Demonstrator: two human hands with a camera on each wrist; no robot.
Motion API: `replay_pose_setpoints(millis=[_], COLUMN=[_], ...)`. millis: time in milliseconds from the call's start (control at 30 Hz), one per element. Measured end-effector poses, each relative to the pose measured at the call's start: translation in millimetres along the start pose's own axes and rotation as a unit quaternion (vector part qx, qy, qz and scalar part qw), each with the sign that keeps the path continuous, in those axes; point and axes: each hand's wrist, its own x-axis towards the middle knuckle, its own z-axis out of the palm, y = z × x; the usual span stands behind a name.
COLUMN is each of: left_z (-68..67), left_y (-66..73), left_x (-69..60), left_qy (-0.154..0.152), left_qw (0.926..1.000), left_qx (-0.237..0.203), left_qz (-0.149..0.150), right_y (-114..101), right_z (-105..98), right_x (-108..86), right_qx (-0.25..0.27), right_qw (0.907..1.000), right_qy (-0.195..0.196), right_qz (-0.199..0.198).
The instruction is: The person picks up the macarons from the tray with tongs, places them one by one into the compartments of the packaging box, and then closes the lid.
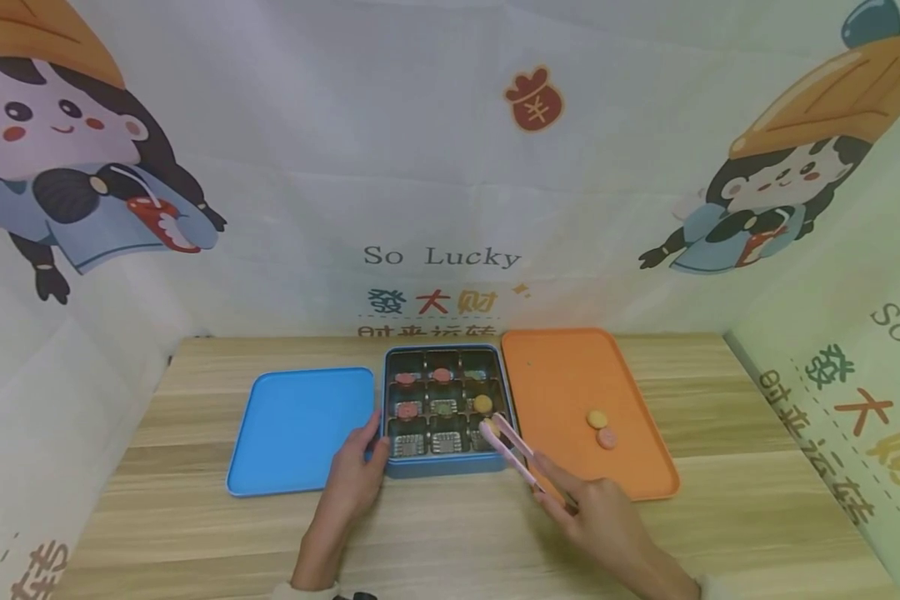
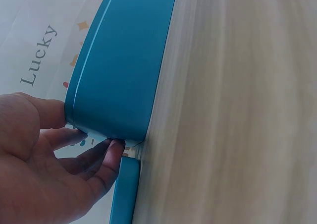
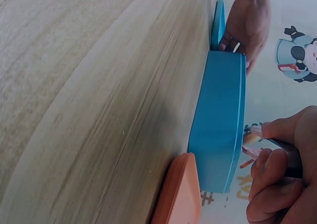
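A blue box point(image 1: 446, 467) with a grid of compartments stands at the middle of the table. My left hand point(image 1: 356, 475) holds its left front corner, thumb at the rim and bent fingers against the side wall point(image 2: 114, 70). In my right hand point(image 1: 603, 517) is a pair of pink tongs point(image 1: 521, 458). Their tips pinch a small round yellow piece point(image 1: 493, 427) over the front right compartment. Red discs point(image 1: 407, 410), a green disc point(image 1: 444, 408) and another yellow disc point(image 1: 482, 404) lie in compartments farther back.
To the box's left lies a blue lid or tray point(image 1: 300, 433). An orange tray point(image 1: 570, 375) adjoins the box's right side, with a yellow disc point(image 1: 597, 418) and a pink disc point(image 1: 607, 438) on it. A printed cloth point(image 1: 435, 167) hangs behind the wooden table point(image 1: 435, 542).
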Motion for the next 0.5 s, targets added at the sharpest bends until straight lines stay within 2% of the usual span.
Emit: replay_pose_setpoints(millis=[200,500], left_z=[0.1,0.8], left_y=[-0.1,0.0], left_x=[-0.6,-0.4], left_qy=[-0.002,-0.002], left_qw=[1.0,0.9999], left_qx=[0.0,-0.008], left_qz=[-0.003,-0.009], right_y=[-1.0,2.0], right_z=[2.5,3.1], right_x=[-0.4,-1.6], right_qx=[-0.002,-0.007], right_qw=[0.9999,0.9999], right_qy=[-0.01,0.008], right_qz=[0.012,0.009])
